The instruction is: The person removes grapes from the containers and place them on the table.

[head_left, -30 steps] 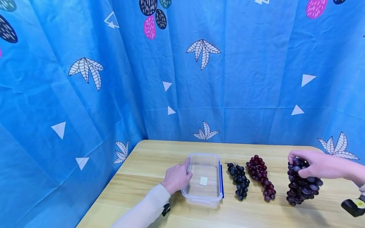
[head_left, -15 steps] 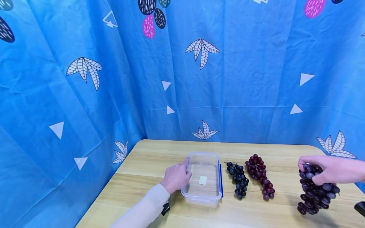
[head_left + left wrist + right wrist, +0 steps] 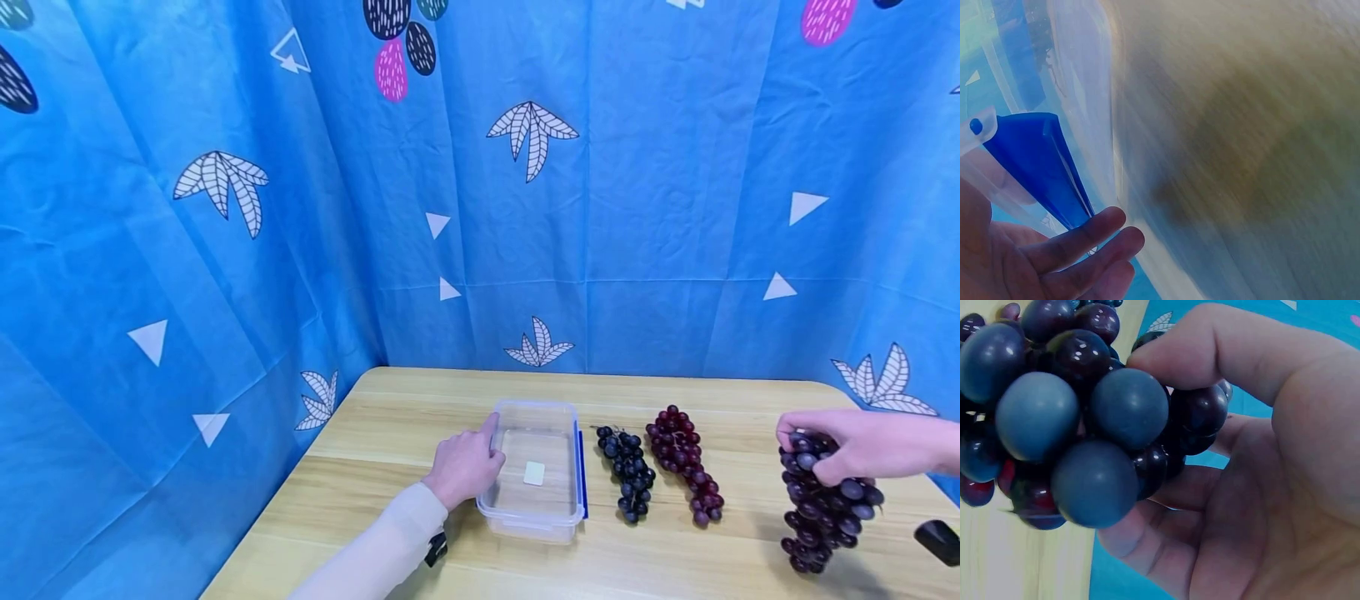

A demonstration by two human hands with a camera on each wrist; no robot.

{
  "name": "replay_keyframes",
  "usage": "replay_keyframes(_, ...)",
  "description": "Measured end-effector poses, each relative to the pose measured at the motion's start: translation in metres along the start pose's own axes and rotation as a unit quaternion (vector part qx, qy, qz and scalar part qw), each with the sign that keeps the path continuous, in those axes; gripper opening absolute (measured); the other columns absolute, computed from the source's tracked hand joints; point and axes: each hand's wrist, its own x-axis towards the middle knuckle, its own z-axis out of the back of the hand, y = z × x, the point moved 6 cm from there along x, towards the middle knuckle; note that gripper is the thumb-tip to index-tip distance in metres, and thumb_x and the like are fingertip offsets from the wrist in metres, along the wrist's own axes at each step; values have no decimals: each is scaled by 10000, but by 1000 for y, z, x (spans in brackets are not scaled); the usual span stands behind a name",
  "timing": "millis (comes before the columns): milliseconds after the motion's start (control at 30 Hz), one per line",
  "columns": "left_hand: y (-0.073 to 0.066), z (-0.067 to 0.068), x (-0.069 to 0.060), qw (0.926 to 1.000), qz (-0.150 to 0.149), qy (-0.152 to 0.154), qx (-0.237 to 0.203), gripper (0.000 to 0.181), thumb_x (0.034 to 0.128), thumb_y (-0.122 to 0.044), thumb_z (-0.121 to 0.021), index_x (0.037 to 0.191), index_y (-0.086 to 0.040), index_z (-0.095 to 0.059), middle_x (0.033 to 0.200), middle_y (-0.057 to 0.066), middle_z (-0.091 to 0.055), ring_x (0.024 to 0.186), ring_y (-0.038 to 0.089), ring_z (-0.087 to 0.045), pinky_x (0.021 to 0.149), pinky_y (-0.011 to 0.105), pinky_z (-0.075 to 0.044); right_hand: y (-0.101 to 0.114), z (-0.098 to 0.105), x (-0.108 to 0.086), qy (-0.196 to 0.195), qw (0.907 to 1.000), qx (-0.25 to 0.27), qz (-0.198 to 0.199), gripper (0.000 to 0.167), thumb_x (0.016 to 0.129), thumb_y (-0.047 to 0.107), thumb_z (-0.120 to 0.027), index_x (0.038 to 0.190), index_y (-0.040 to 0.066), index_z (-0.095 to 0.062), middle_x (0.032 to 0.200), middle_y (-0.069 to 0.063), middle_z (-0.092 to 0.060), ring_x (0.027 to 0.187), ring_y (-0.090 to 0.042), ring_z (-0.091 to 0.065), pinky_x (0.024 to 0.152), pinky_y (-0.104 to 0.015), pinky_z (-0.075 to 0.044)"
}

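Note:
In the head view, my left hand (image 3: pixel 467 468) is at the left side of a clear plastic food container (image 3: pixel 525 529), its index finger along the rim and its thumb over the edge. The left wrist view shows its other fingers (image 3: pixel 1094 240) outside, against a blue latch flap (image 3: pixel 1038 162). At the far right my right hand (image 3: pixel 873 446) holds a bunch of dark purple grapes (image 3: pixel 825 517) from above, hanging over the table. Close up in the right wrist view, thumb and fingers curl round the upper grapes (image 3: pixel 1094 481). The bunch's lowest tip may or may not touch the wood.
Two more bunches lie right of the container: black grapes (image 3: pixel 628 475) nearest it, then red grapes (image 3: pixel 684 462). A small white square (image 3: pixel 534 473) shows within the container. The wooden table (image 3: pixel 360 475) ends at a blue patterned curtain (image 3: pixel 637 208) behind and at the left.
My right hand has moved right with the dark purple grapes over the second, then slightly back left. My left hand and the container have stayed put.

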Motion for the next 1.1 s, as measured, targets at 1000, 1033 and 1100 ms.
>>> replay_keyframes(1000,-2,1,1,10000,41,-7,25,675,946,-309,-570,1564,-129,-365,542,-37,-425,431,138,-396,424,318,-350,-46,19,63,-1475,9808,-1111,-626,365,779,67,-693,1103,49,-525,1019,-80,-567,866,-219,-509,724,-349,-422)
replay_keyframes(1033,-2,1,2,10000,39,-15,33,675,945,-308,-569,1564,-129,-367,541,-37,-422,430,137,-393,423,318,-348,-48,20,64,-1511,9798,-1136,-646,368,777,67,-694,1105,46,-528,1027,-88,-573,872,-227,-513,731,-364,-428)
replay_keyframes(1100,-1,1,2,10000,31,-31,36,674,943,-303,-569,1562,-127,-369,538,-39,-418,428,135,-389,419,316,-347,-52,21,68,-1569,9778,-1187,-722,381,778,72,-698,1120,37,-533,1058,-110,-588,894,-244,-522,754,-394,-450)
